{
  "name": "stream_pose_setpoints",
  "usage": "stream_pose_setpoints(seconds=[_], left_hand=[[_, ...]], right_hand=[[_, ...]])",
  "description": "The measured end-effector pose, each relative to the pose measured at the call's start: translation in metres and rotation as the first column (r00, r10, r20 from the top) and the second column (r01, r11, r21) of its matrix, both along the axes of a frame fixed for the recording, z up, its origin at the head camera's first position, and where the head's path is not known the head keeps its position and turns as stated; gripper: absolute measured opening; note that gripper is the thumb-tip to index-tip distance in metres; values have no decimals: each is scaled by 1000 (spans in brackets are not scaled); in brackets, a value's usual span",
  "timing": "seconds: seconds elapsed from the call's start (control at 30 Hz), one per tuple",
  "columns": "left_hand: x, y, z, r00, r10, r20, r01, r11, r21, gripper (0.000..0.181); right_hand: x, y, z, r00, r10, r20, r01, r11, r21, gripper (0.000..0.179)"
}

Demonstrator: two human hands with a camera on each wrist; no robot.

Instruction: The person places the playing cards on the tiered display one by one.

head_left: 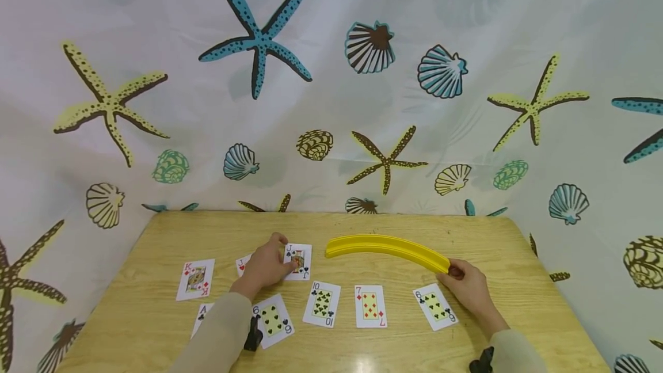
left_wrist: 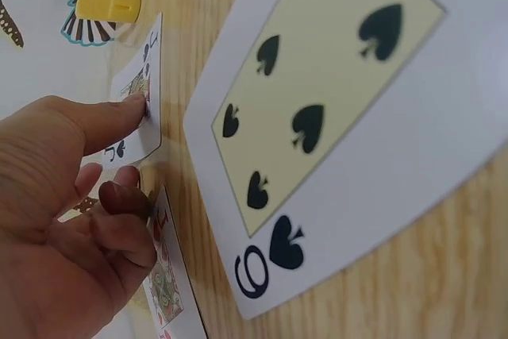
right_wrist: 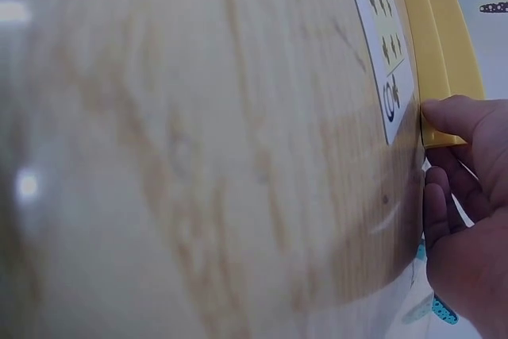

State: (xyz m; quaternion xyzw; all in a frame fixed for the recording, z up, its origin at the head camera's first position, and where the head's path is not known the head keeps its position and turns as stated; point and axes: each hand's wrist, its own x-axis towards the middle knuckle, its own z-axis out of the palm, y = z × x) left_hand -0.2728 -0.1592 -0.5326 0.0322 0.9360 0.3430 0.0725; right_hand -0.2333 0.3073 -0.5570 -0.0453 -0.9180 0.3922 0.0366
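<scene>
My left hand [head_left: 265,265] pinches the jack of spades [head_left: 304,253], its thumb lying across the card's face. In the left wrist view the card looks slightly bent. A red jack [left_wrist: 165,287] lies beneath the same hand, partly covered. At the right, my right hand [head_left: 468,289] grips the near end of a curved yellow card holder [head_left: 383,244], thumb on one side and fingers low behind it. No card stands in the holder. Close to the right hand lies the six of clubs [head_left: 436,307].
Along the wooden table [head_left: 393,350] lie the king of diamonds [head_left: 195,280], a partly hidden ace [head_left: 201,314], six of spades [head_left: 274,322], ten of clubs [head_left: 322,304] and seven of diamonds [head_left: 370,307]. A seashell-patterned cloth [head_left: 321,102] hangs behind and beside the table.
</scene>
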Motion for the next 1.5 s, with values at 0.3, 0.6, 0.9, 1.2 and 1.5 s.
stream_pose_setpoints(seconds=[0.3,0.6,0.9,1.2,1.5], left_hand=[[-3,0,-3,996,25,-82,-22,999,31,47],[-7,-3,8,983,29,-181,1,987,162,39],[-8,11,30,952,1,-305,72,971,228,44],[-8,39,36,952,42,-303,61,945,323,29],[-8,61,33,930,21,-367,117,929,350,19]], right_hand=[[0,-2,3,1000,5,-3,-5,1000,-5,49],[1,-1,5,1000,9,-4,-9,1000,-14,50],[1,0,5,1000,9,-10,-9,1000,-13,51],[1,-1,5,1000,14,-25,-14,1000,-7,49],[1,1,1,998,29,-59,-28,999,18,43]])
